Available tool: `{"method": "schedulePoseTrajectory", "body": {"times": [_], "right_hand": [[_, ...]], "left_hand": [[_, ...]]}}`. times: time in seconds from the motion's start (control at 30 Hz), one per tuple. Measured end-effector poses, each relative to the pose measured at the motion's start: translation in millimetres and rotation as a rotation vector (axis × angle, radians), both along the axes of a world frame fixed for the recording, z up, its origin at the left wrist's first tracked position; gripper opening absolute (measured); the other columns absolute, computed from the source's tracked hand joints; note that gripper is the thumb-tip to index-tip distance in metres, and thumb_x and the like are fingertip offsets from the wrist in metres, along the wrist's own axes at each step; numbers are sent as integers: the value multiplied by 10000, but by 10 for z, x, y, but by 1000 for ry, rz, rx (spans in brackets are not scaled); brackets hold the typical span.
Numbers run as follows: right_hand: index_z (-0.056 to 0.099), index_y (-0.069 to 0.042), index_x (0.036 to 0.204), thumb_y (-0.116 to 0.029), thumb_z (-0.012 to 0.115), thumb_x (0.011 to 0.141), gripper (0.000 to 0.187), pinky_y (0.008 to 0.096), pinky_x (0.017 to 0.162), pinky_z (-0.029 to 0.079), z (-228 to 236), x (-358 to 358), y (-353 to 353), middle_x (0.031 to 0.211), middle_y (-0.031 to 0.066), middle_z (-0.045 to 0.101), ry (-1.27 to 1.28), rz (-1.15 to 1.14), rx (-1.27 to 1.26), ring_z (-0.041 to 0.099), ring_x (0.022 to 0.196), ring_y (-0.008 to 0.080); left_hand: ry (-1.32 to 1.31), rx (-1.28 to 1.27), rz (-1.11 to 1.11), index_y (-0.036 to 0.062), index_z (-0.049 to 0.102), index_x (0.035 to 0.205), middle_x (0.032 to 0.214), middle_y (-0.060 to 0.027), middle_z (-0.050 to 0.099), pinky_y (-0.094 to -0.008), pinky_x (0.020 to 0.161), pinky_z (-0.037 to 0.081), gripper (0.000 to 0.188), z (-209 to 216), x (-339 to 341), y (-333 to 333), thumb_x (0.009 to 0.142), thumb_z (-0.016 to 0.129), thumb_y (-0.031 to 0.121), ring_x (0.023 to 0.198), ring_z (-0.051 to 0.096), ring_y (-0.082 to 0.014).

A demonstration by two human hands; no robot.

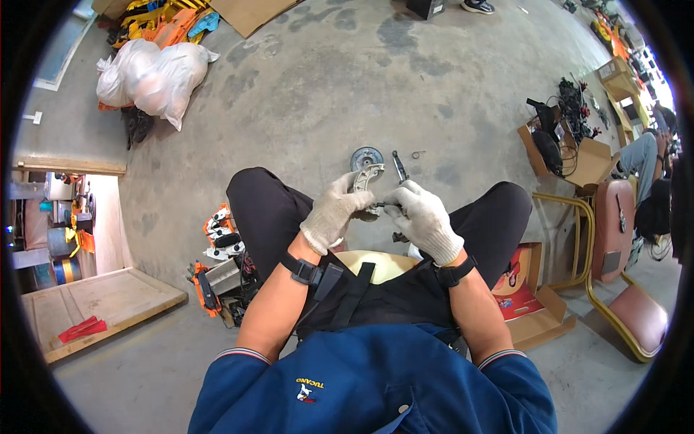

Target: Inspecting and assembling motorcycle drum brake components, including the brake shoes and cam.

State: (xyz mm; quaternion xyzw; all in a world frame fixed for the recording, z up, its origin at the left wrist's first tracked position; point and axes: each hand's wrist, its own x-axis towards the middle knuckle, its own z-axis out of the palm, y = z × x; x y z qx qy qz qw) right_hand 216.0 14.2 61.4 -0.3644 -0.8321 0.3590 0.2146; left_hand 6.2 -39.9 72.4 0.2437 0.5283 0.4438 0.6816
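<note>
Gripping the bracket [362, 185] on the near side of the disc [366, 157], the left hand [334, 211] may let it slip if the right hand [423, 218], pinching a dark piece [379, 205], pushes too hard.

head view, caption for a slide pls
Gloved hands close together at a pale curved part, a round grey disc on the floor beyond.

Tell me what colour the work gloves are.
The work gloves are off-white, seen best in the head view.

1 left grip [335, 210], 1 right grip [419, 217] (2 gloves [318, 233]), 1 curved part [366, 179], 1 disc [364, 156], 2 wristbands [301, 270]
</note>
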Motion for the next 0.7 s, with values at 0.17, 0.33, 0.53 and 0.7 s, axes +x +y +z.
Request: {"method": "schedulePoseTrajectory", "body": {"times": [0.17,0.33,0.53,0.7], "right_hand": [[714,-80,1006,-82,764,856,159,424,708,543,0,-20,-12,906,129,647,60,1,21,674,786,349],[714,-79,1011,-97,750,879,138,432,745,560,26,-10,-7,927,122,659,8,8,-48,689,861,350],[722,-61,1017,-73,761,862,160,423,736,557,-4,-12,55,909,133,675,61,16,-102,688,824,352],[724,-5,1088,-107,788,886,235,333,783,558,-25,45,93,968,122,733,155,-85,-338,702,855,198]], "left_hand": [[118,39,-52,-106,514,1430,1062,-88,638,-329,835,605,593,-14,-3,-34,948,723,169,924,693,-159],[126,19,-23,-120,503,1417,1060,-90,647,-329,841,610,637,-11,5,-56,927,758,197,926,696,-165],[212,-3,-88,-138,499,1399,1046,-100,653,-319,849,614,663,62,-10,-15,899,787,188,911,716,-179],[167,-6,2,-109,527,1388,988,-94,686,-295,804,605,621,-139,-58,-58,877,767,148,859,722,-168]]}}
